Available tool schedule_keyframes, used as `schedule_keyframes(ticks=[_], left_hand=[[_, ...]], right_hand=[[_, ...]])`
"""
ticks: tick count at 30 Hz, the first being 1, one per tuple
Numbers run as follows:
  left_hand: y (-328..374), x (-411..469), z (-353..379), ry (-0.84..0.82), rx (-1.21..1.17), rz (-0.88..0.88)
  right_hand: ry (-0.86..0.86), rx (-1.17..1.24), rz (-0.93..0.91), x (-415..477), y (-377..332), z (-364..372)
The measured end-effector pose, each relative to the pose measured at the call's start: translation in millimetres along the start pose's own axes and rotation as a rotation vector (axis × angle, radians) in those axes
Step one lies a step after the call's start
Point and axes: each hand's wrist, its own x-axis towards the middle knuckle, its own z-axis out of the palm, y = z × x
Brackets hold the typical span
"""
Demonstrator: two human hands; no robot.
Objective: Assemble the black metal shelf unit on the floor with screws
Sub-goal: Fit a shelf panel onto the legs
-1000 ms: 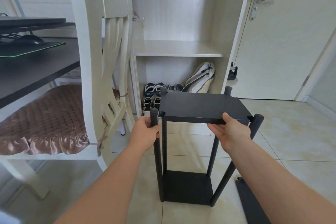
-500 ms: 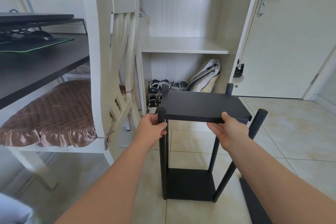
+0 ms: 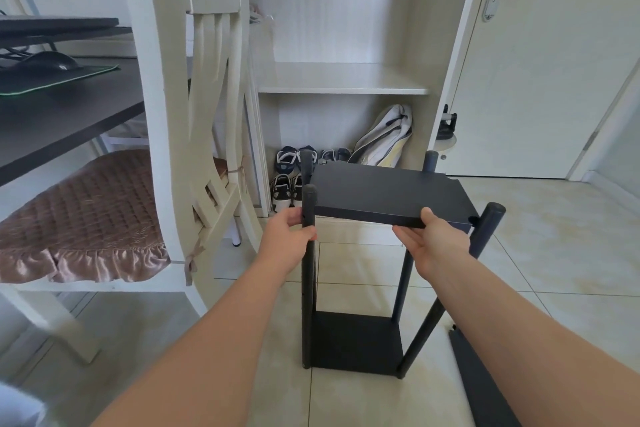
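The black metal shelf unit stands on the tiled floor in front of me, with a bottom panel [image 3: 356, 340] and several upright black poles. My left hand [image 3: 289, 236] grips the front left pole [image 3: 308, 274] just below its top. My right hand [image 3: 431, 241] holds the front edge of the top black shelf panel [image 3: 384, 194], thumb on top and fingers underneath. The panel sits between the poles, tilted slightly. The front right pole [image 3: 485, 229] leans outward, apart from the panel's corner. No screws are visible.
A white chair [image 3: 166, 107] with a brown cushion stands close on the left, beside a dark desk [image 3: 52, 128]. An open wardrobe [image 3: 343, 87] with shoes and a bag is behind the unit. Another black panel [image 3: 481, 378] lies on the floor at the right.
The front left pole has come upright against the panel's left corner, with my left hand around it. The view has shifted slightly; my right hand keeps its hold on the panel.
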Motion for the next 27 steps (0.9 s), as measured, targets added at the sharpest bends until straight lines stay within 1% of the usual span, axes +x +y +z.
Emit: schedule_keyframes(ticks=[2, 4, 5, 6, 7, 9, 10, 11, 13, 16, 20, 23, 25, 27], left_hand=[[0, 0, 1, 0.053, -0.107, -0.105], [4, -6, 3, 0.139, -0.275, -0.323], [6, -12, 3, 0.144, -0.317, -0.438], [9, -18, 4, 0.093, -0.286, -0.513], [9, -23, 7, -0.009, -0.23, -0.542], [11, -30, 15, -0.224, -0.229, -0.539], [12, -32, 20, -0.288, -0.294, -0.518], [14, -30, 26, -0.314, -0.376, -0.49], [16, -25, 37, -0.307, -0.541, -0.446], [17, -18, 51, -0.251, -0.78, -0.426], [21, -14, 60, -0.144, -0.963, -0.468], [24, -14, 62, -0.114, -1.041, -0.472], [26, -14, 62, -0.108, -1.058, -0.487], [29, -15, 61, -0.105, -1.089, -0.49]], right_hand=[[-0.017, -0.013, 0.003, 2, 2, 1], [-0.032, -0.045, 0.006, 3, 5, 3], [-0.037, -0.059, 0.008, 3, 7, 4], [-0.039, -0.068, 0.008, 3, 8, 5], [-0.04, -0.074, 0.008, 3, 9, 6], [-0.043, -0.072, 0.009, 3, 10, 6], [-0.045, -0.069, 0.01, 3, 10, 6], [-0.047, -0.068, 0.01, 3, 10, 6], [-0.05, -0.069, 0.009, 3, 10, 5], [-0.064, -0.073, 0.009, 3, 12, 4], [-0.134, -0.107, 0.018, 3, 9, 1], [-0.199, -0.187, 0.021, 2, -1, -7], [-0.212, -0.32, -0.031, -1, -9, -16], [-0.17, -0.556, -0.18, -4, -18, -29]])
